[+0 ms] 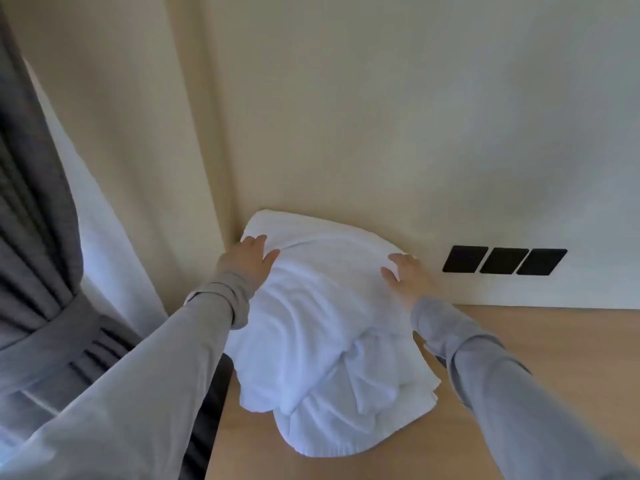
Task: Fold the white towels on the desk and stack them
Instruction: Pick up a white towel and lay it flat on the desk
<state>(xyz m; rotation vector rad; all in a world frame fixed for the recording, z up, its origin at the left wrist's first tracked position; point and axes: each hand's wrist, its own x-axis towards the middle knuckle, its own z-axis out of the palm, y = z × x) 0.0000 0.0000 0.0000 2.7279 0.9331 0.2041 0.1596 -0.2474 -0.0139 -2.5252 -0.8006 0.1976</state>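
Observation:
A pile of white towels [322, 323] lies crumpled on the wooden desk [554, 341], heaped against the wall in the corner. My left hand [247, 261] rests flat on the pile's upper left side, fingers straight and spread. My right hand [410, 277] presses flat on the upper right side of the pile, fingers straight too. Neither hand grips the cloth. The lower end of the pile bunches into folds and reaches toward the desk's front. Both arms wear grey sleeves.
Three black wall plates [504, 260] sit on the cream wall to the right of the pile. A grey curtain [38, 271] with a tie-back hangs at the left, beside a sheer white one. The desk's left edge [221, 410] drops off beside the pile.

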